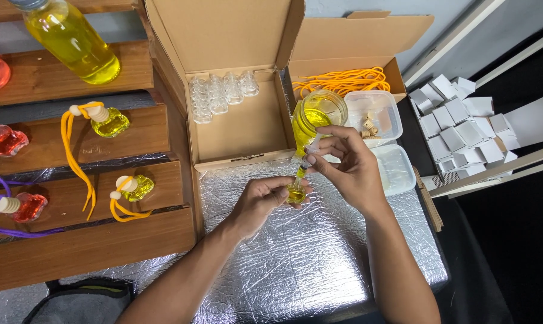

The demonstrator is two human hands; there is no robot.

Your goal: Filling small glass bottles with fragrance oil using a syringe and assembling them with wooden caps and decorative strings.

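Just in front of the open jar (319, 114) of yellow liquid, a small glass bottle (296, 193) is pinched in the left hand (260, 201) fingers while a syringe (306, 157), gripped by the right hand (349, 168), should be kept upright over its narrow neck

Bright even light, glare on crinkled foil mat (307, 258), soft shadows, sharp focus, slight edge distortion

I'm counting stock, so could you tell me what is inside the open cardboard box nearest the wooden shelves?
The cardboard box holds empty clear glass bottles along its back wall; the floor is otherwise bare.
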